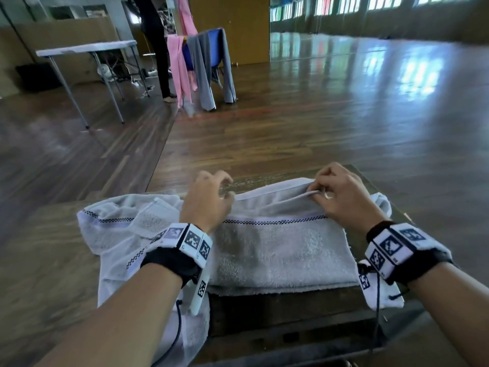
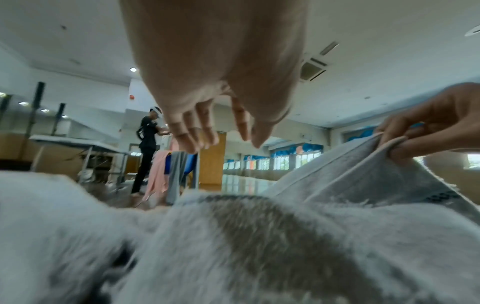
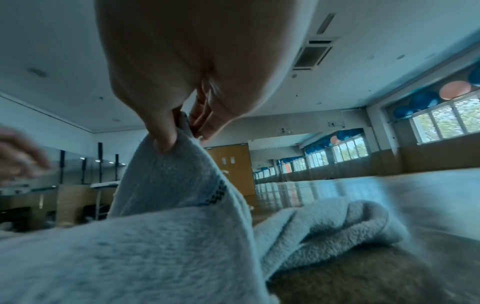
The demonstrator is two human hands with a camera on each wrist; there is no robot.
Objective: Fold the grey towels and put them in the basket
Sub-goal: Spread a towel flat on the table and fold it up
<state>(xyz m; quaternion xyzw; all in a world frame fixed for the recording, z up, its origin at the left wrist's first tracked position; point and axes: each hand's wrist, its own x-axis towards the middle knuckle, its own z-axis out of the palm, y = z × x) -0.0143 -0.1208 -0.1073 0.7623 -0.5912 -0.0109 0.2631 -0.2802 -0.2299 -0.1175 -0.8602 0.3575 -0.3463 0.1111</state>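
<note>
Grey terry, that is the towel [image 1: 280, 250] I am working, spread over the dark wooden counter [image 1: 285, 308], its left part bunched and hanging off the counter's left edge. A checked dark band runs across it near the far side. My right hand [image 1: 341, 197] pinches the towel's far hem between thumb and fingers and holds it lifted off the rest of the cloth; the right wrist view shows the cloth gripped at the thumb tip. My left hand [image 1: 209, 197] hovers just above the far edge, fingers [image 2: 207, 131] loosely curled and spread, holding nothing. I cannot see a basket in any view. Farther off on the wooden floor stands a rack [image 1: 206, 67] draped with pink and grey cloths, a person [image 1: 156, 43] beside it and a folding table [image 1: 87, 49] to the left.
</note>
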